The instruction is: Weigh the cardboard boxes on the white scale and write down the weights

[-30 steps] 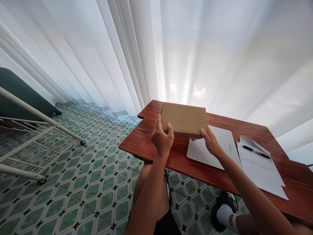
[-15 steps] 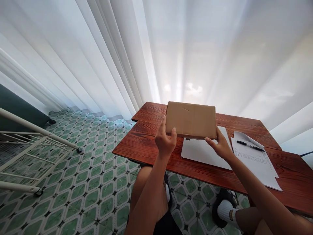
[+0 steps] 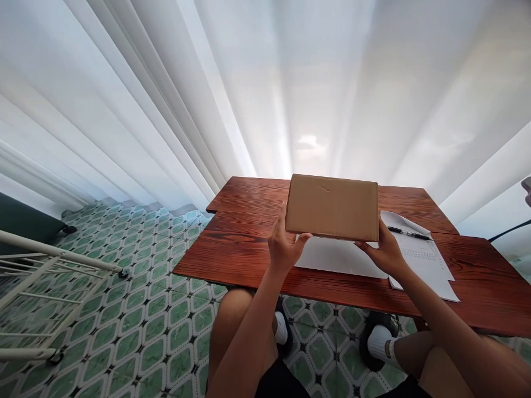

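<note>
Box: flat brown cardboard box (image 3: 333, 207), held up off the wooden table (image 3: 249, 249), roughly level, plain top face toward the camera with a little crease on it.
Left hand: the left hand (image 3: 285, 245) has the box's near-left corner, thumb up the left edge, fingers curled underneath.
Right hand: the right hand (image 3: 384, 252) grips the near-right corner, fingers tucked under the bottom.
Under the box: white flat pad (image 3: 336, 257) lying on the table, partly covered from view.
Right side: printed paper sheets (image 3: 423, 264) with a black pen (image 3: 409, 234) on top, just beside the pad.
Far: white curtain (image 3: 265, 88) behind the table.
Floor: green patterned tiles (image 3: 145, 309), white metal rack (image 3: 41, 287) off to the left.
</note>
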{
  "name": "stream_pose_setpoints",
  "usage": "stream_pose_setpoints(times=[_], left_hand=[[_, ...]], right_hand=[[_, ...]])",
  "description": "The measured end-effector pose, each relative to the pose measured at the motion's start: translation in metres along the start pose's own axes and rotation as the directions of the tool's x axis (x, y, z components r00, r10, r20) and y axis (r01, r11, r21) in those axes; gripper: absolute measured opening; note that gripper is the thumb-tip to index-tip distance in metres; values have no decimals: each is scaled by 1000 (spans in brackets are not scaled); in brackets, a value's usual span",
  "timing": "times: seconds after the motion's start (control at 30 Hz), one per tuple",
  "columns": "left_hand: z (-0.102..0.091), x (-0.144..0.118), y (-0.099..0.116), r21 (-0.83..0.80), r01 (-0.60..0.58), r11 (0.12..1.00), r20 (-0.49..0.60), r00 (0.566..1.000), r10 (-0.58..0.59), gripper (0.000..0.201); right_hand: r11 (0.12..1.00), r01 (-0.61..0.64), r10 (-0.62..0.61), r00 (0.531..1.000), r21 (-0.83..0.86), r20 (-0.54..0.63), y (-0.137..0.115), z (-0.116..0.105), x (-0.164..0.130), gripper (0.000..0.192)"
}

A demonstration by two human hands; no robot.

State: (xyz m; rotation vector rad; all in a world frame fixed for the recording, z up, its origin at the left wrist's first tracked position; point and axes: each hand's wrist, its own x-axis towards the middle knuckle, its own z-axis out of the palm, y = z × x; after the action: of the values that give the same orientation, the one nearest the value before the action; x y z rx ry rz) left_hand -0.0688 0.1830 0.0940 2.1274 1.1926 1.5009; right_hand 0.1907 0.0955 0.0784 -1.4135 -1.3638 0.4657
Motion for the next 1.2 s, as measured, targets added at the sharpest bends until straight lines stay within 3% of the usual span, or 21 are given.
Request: stream_pose_setpoints(times=[0.33, 0.6, 0.73, 1.2], left_hand=[[25, -11, -11, -238, -11, 971, 61, 998, 26, 88], [35, -13, -13, -456, 153, 876, 201, 977, -66, 90], [40, -15, -14, -471, 216, 855, 260, 960, -100, 87], [41, -20, -14, -371, 253, 894, 318, 939, -134, 78]], right_hand=[[996, 89, -89, 996, -3, -15, 17, -28, -8, 81], [996, 37, -37, 999, 87, -3, 22, -37, -8, 86], [997, 2, 0, 1000, 81, -19, 21, -40, -9, 86], [998, -69, 69, 998, -8, -10, 11, -46, -13, 74]])
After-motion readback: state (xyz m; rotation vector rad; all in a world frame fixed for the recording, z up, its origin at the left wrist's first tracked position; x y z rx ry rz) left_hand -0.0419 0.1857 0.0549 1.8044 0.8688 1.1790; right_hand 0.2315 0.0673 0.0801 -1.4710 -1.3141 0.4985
